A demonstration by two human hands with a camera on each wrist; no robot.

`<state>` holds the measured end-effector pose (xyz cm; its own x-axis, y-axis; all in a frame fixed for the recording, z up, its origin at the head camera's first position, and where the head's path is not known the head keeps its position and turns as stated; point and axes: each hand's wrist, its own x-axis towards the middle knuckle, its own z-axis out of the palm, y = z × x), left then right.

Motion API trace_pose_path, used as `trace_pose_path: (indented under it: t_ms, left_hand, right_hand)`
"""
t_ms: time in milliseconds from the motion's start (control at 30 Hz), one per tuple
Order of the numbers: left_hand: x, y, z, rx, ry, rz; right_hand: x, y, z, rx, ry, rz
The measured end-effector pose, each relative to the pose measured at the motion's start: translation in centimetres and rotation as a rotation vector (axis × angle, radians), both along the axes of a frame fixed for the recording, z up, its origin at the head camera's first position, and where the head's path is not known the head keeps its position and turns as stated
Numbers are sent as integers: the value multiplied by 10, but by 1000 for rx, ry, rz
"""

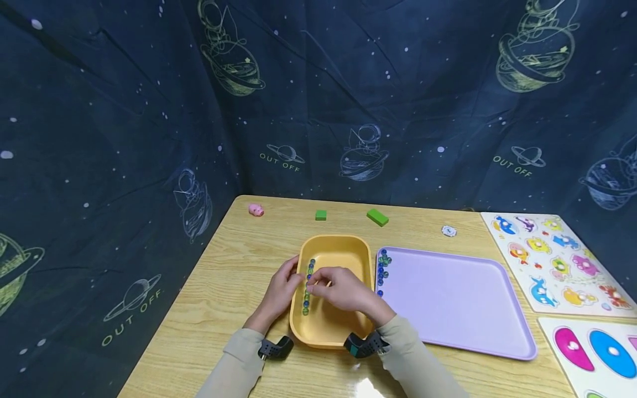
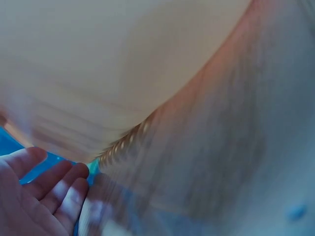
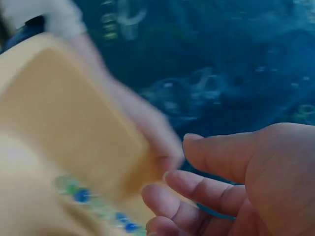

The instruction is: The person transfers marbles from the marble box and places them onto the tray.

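My left hand (image 1: 282, 292) is at the left side of an orange-yellow plastic bin (image 1: 343, 331), its thumb on the rim and its fingers outside the wall. A line of blue and green glass marbles (image 1: 306, 304) lies inside along that left wall. Over the bin hovers my right hand (image 1: 340, 288), close to the marbles. In the right wrist view its thumb (image 3: 211, 150) and fingers are bent but apart, and no marble shows between them. The left wrist view is blurred; the left fingers (image 2: 61, 189) appear beside the bin's wall.
A lilac tray (image 1: 448, 298) with several marbles (image 1: 382, 268) at its left edge stands to the right. Behind are a pink toy pig (image 1: 256, 210), green blocks (image 1: 377, 216) and a round chip (image 1: 449, 231). Puzzle boards (image 1: 562, 265) lie at far right.
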<state>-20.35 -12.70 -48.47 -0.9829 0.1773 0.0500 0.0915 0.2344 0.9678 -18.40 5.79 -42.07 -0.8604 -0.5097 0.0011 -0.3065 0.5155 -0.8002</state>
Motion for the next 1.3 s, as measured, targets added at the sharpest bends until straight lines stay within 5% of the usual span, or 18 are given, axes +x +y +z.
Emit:
trace_pose_path:
  t_ms: [400,600,1300]
  left_hand:
    - [-2,0,-11,-3,105,23]
    - [-1,-1,-12,30,72,28]
    - [-1,2,-8,20,39,39]
  right_hand:
    - [1,-16,-23,153,-6,1]
    - [8,-24,-29,278,82,60]
    - [16,-34,-32,292,64,143]
